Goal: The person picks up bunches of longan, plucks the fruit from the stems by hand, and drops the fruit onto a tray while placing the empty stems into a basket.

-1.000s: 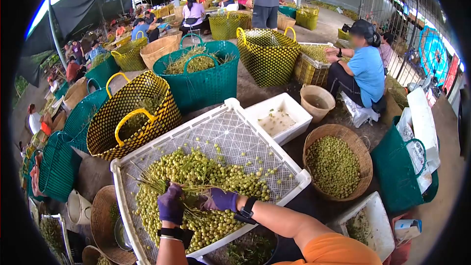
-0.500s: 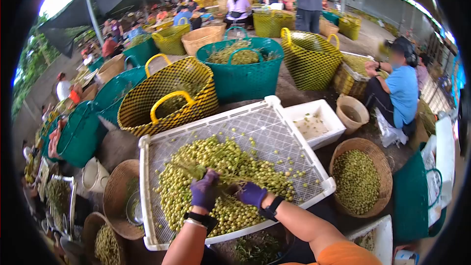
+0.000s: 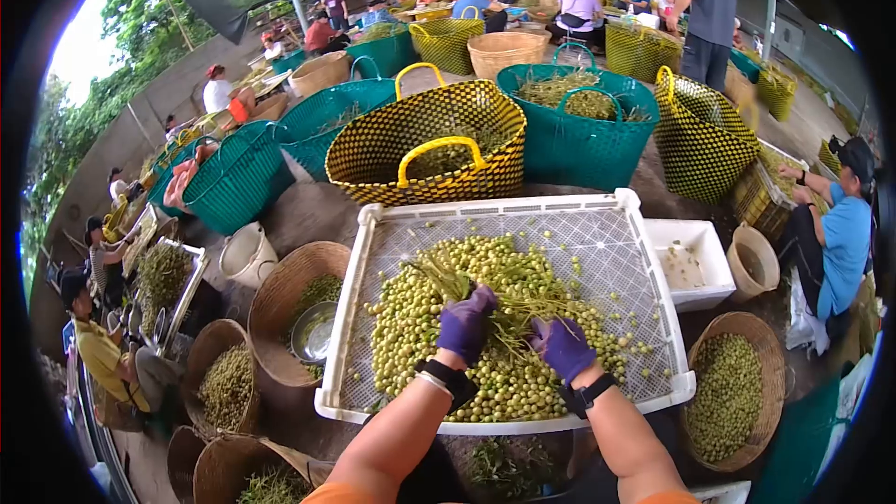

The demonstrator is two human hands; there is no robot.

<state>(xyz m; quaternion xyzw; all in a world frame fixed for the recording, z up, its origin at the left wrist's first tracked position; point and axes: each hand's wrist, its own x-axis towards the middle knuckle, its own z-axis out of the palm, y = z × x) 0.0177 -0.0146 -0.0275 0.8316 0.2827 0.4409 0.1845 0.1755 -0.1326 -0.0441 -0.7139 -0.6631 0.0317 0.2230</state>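
Asking: head view, hands first. What has the left got?

Answering: left hand (image 3: pixel 464 323), purple glove, dark band at the wrist. Fingers are closed round a bunch of twigs (image 3: pixel 509 303). The twig ends fan up and to the left past the knuckles.

Asking: and the right?

Answering: right hand (image 3: pixel 563 347), same kind of glove. Fingers are curled down on the near end of the same bunch, just beside the left hand. The grip looks closed; the palm side is hidden.

Asking: where does the bunch lie?

Answering: on top of a heap of small green fruit (image 3: pixel 420 336), inside a white mesh tray (image 3: pixel 495 208). The heap fills the near-left part. Loose fruit is scattered over the mesh at the far right.

Asking: what's around the tray?

Answering: behind it, just beside the far rim, is a yellow-and-black basket (image 3: pixel 373 149). A teal basket (image 3: pixel 583 154) to its right has twigs piled inside. Right of the tray are a white box (image 3: pixel 700 299) and a tan bucket (image 3: pixel 751 261). Nearer than those is a woven basket (image 3: pixel 737 319) full of green fruit. Left of the tray, a brown basket (image 3: pixel 271 299) holds a metal bowl (image 3: pixel 313 331). A white bucket (image 3: pixel 245 255) stands just beyond it.

Asking: people?

Answering: a person in a blue shirt (image 3: pixel 840 243) is seated at the far right. Others sit among baskets farther back.
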